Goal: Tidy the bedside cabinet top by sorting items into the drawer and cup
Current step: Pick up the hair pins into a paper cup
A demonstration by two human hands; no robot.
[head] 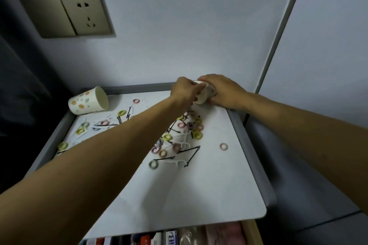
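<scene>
From the head camera, both arms reach to the back right corner of the grey-rimmed white surface (209, 185), where the two hands meet on a patterned paper cup (201, 95); the right hand (225, 93) comes in from the right, its fingers (207, 79) curled over the cup's wall and holding it tipped off upright; the left hand (185, 89) comes in from the left, its fingers (196, 86) bunched and curled at the cup's upper edge, though whether they pinch the rim or some small item I cannot tell; which end of the cup is the mouth is also hidden between the hands; a second cup (87, 102) lies on its side at the back left corner, mouth turned to the right, well apart from both hands; the bulk of the hair ties (191, 125) lies just in front of the held cup, under and beside the left forearm, mixed with black hairpins (189, 151) and white floss picks (179, 163); one lone tie (223, 146) sits apart to the right; the drawer (199, 234) stands open at the near edge, packed with boxes and cloth; I judge the left hand nearer the pile, so it would feed the cup while the right steadies it.
</scene>
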